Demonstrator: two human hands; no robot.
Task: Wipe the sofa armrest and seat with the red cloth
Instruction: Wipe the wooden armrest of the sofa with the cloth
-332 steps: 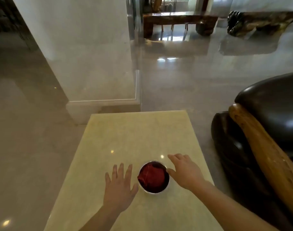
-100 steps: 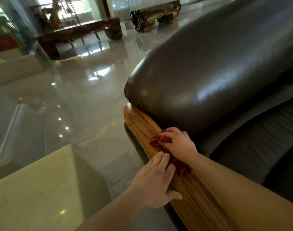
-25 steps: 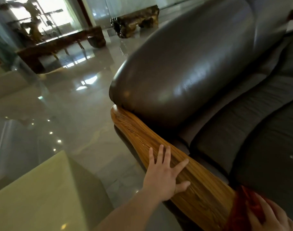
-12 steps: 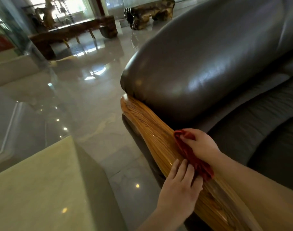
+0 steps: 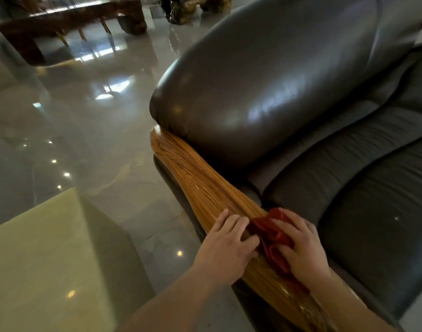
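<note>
Red cloth (image 5: 269,232) lies bunched on the wooden armrest (image 5: 200,183), toward its near end, at the edge bordering the seat cushion (image 5: 373,200). Right hand (image 5: 303,250) covers the cloth, with fingers and thumb curled into its folds, pressing it to the wood. Left hand (image 5: 226,250) rests on the armrest's outer edge, fingertips touching the cloth. Dark leather bolster (image 5: 265,87) sits over the armrest's far end. Pale stone table (image 5: 42,259) stands left of the sofa — apart from it, on glossy floor (image 5: 85,140).
</note>
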